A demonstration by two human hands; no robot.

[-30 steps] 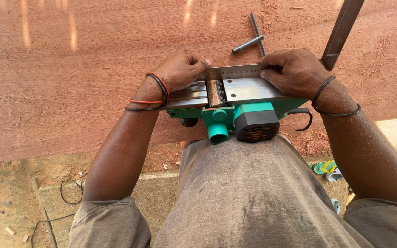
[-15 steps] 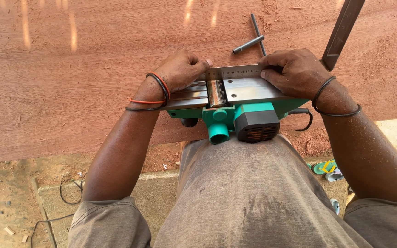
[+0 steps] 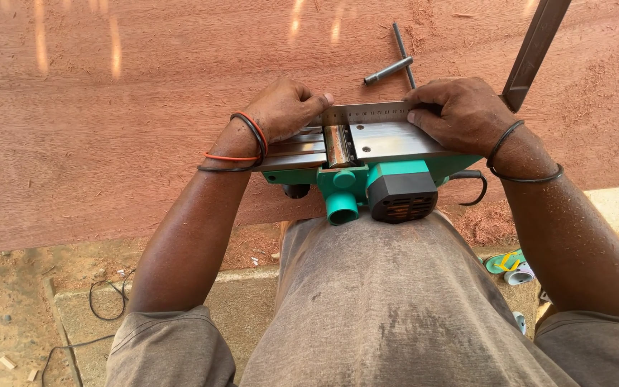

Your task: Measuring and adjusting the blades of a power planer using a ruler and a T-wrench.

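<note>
On the desk (image 3: 109,143), upturned green planer (image 3: 367,168): left hand (image 3: 284,107) and right hand (image 3: 460,111) press a steel ruler (image 3: 367,113) onto its sole, fingers clamped.

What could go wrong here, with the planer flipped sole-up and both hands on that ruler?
1. The left hand and right hand press a steel ruler along the upturned sole of the green electric planer, close to the cutter drum slot; a slip could put fingertips on the blades.
2. Its black power cord trails off; whether it is plugged in cannot be told.
3. The planer seems propped against the person's stomach at the edge of the reddish wooden board, so it could tip.
</note>
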